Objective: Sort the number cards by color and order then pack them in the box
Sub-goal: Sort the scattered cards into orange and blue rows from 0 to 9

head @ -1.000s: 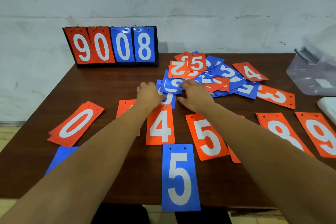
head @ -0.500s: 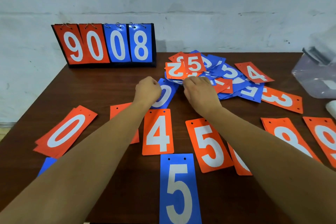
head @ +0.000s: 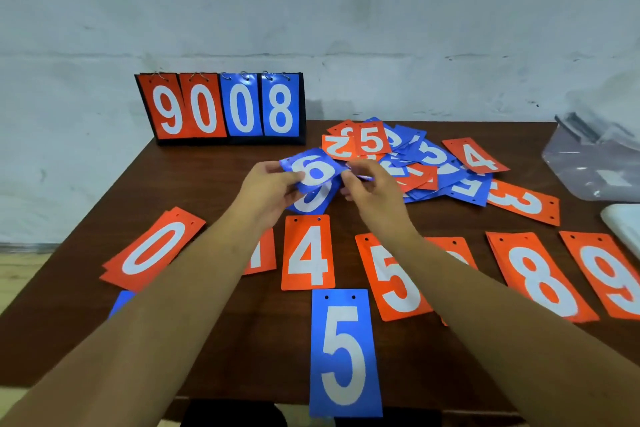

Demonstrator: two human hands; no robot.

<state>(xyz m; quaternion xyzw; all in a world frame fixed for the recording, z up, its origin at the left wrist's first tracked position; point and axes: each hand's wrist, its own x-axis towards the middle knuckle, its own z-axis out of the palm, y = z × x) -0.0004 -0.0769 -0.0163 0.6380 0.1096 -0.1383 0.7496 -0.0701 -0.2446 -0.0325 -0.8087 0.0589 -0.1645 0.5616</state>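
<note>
My left hand [head: 268,189] pinches a blue card with a white 6 [head: 313,170], lifted above the table. My right hand [head: 369,184] grips the same card's right edge. Under it lies a blue 0 card [head: 317,201]. Behind my hands sits a mixed pile of blue and orange cards [head: 412,163]. Orange cards lie in a row in front: 0 [head: 152,248], 1 [head: 259,255], 4 [head: 308,253], 5 [head: 391,277], 8 [head: 540,276], 9 [head: 609,274]. A blue 5 [head: 344,354] lies nearest me. A clear plastic box [head: 595,163] stands at the right.
A flip scoreboard [head: 221,109] reading 9008 stands at the back left of the brown table [head: 214,177]. A white lid [head: 623,229] lies by the box. An orange 3 [head: 523,203] and orange 4 [head: 476,156] lie beside the pile. A blue card [head: 119,302] peeks out at left.
Both hands have picked a blue 6 card off the pile's near edge and raised it. The blue 0 beneath it now shows more.
</note>
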